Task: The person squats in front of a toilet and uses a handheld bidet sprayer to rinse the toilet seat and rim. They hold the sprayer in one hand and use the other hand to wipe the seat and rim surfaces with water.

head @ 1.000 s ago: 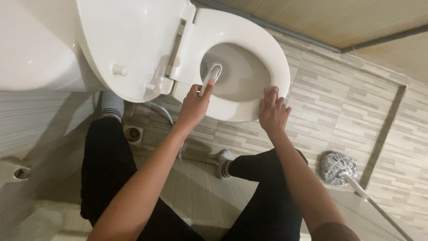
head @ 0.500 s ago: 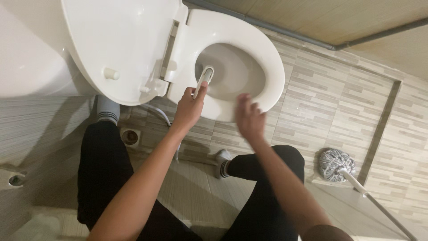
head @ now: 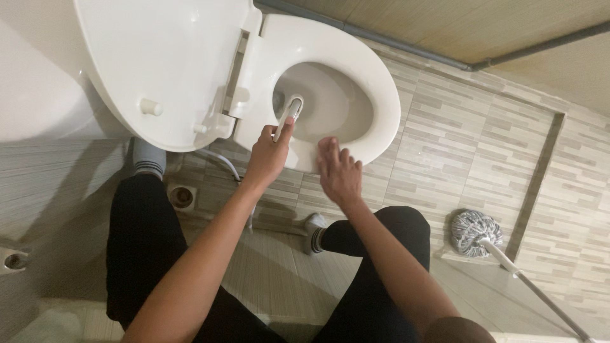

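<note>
A white toilet stands at the top of the head view, its lid [head: 159, 63] raised to the left and its seat [head: 375, 82] down around the bowl. My left hand [head: 268, 155] grips the handle of a white toilet brush [head: 287, 117], whose head points down into the bowl. My right hand [head: 338, 171] rests flat, fingers spread, on the front rim of the seat and holds nothing. My black trouser legs and grey socks show below.
A grey string mop [head: 473, 232] with a white pole lies on the tiled floor at the right. A round floor drain [head: 181, 197] sits near my left foot. The toilet tank [head: 38, 82] fills the upper left. A dark strip runs along the wall base.
My right hand slid left along the seat's front rim, from the right side toward the middle. My left hand kept the brush in the bowl. The view shifted slightly.
</note>
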